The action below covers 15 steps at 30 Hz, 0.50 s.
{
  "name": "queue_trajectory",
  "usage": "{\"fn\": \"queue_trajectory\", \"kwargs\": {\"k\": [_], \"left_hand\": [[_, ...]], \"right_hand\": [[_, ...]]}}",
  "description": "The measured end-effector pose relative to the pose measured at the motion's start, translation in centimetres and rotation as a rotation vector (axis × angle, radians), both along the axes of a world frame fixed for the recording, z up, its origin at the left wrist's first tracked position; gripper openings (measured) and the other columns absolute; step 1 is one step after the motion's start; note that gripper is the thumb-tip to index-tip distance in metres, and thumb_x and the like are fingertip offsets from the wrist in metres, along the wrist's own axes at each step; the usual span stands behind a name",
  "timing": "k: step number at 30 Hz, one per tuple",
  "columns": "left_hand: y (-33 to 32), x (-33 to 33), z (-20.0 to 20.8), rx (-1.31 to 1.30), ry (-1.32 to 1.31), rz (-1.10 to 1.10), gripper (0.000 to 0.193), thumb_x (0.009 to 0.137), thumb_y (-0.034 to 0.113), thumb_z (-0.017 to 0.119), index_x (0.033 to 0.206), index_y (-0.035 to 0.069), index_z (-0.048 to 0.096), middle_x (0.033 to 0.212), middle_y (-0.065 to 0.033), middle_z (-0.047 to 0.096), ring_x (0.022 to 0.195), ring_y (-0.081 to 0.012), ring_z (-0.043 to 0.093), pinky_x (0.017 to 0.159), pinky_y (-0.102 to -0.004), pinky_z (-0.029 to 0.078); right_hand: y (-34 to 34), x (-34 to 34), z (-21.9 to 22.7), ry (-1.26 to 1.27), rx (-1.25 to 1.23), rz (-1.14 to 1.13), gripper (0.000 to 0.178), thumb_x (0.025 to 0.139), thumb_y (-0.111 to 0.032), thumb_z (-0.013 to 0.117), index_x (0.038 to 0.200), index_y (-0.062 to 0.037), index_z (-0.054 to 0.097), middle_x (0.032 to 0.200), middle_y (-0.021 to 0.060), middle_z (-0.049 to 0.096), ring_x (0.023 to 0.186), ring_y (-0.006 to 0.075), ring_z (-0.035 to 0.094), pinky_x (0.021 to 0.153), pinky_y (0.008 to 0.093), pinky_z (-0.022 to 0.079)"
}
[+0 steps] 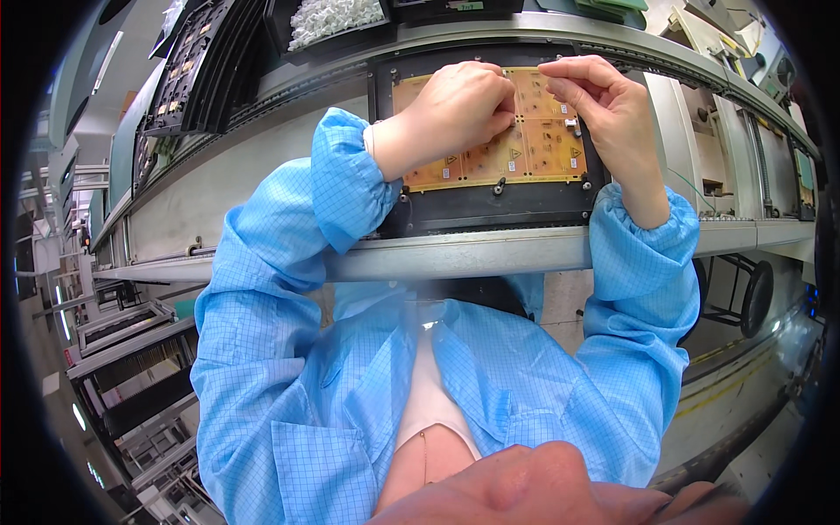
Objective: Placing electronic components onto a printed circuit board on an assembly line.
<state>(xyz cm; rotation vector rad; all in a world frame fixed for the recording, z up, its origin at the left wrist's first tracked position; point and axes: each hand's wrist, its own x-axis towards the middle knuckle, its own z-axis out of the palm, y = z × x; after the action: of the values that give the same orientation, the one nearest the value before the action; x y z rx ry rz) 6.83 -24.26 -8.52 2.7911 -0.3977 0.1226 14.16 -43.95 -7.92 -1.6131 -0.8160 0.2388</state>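
A yellow-orange circuit board panel [490, 166] lies in a black carrier [455, 210] on the rail line in front of me. My left hand [459, 103] is over the panel's left and middle part, its fingers curled and the tips low over the board. What those fingers hold, if anything, is hidden. At the panel's upper right, my right hand [608, 101] has thumb and forefinger brought together in a pinch. Anything between them is too small to make out. Beside that hand, a small white connector-like part [572, 125] stands on the board's right edge.
Beyond the far rail stands a black bin of white parts [337, 19]. Black slotted trays [197, 66] lean at the upper left. The near metal rail [464, 255] runs between my body and the carrier. A round black stool seat [758, 299] is at the right.
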Motion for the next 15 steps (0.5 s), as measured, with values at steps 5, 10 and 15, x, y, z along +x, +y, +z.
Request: {"fn": "queue_trajectory", "kwargs": {"k": [5, 10, 15], "left_hand": [[0.1, -0.2, -0.4, -0.019, -0.027, -0.045, 0.012, 0.077, 0.015, 0.069, 0.081, 0.004, 0.071, 0.083, -0.0120, 0.066, 0.086, -0.0302, 0.064, 0.078, -0.0409, 0.053], [-0.2, -0.4, 0.2, 0.033, -0.100, -0.076, 0.012, 0.077, 0.013, 0.069, 0.079, 0.002, 0.070, 0.082, -0.0129, 0.066, 0.083, -0.0312, 0.064, 0.076, -0.0413, 0.054], [-0.3, -0.1, 0.2, 0.052, -0.147, -0.092, 0.011, 0.076, 0.013, 0.069, 0.077, 0.002, 0.069, 0.079, -0.0140, 0.066, 0.081, -0.0316, 0.065, 0.073, -0.0414, 0.054]], "right_hand": [[-0.3, -0.2, 0.4, 0.003, 0.005, -0.006, 0.016, 0.093, -0.003, 0.065, 0.106, -0.0004, 0.072, 0.103, 0.0034, 0.066, 0.094, 0.0105, 0.064, 0.085, 0.0237, 0.052], [-0.2, -0.7, 0.7, -0.012, 0.013, -0.012, 0.016, 0.093, -0.002, 0.064, 0.106, -0.0002, 0.072, 0.103, 0.0043, 0.065, 0.094, 0.0116, 0.064, 0.085, 0.0243, 0.053], [0.1, -1.1, 1.0, -0.036, -0.013, -0.007, 0.016, 0.092, -0.001, 0.064, 0.105, 0.0008, 0.072, 0.102, 0.0057, 0.065, 0.095, 0.0131, 0.065, 0.087, 0.0250, 0.054]]}}
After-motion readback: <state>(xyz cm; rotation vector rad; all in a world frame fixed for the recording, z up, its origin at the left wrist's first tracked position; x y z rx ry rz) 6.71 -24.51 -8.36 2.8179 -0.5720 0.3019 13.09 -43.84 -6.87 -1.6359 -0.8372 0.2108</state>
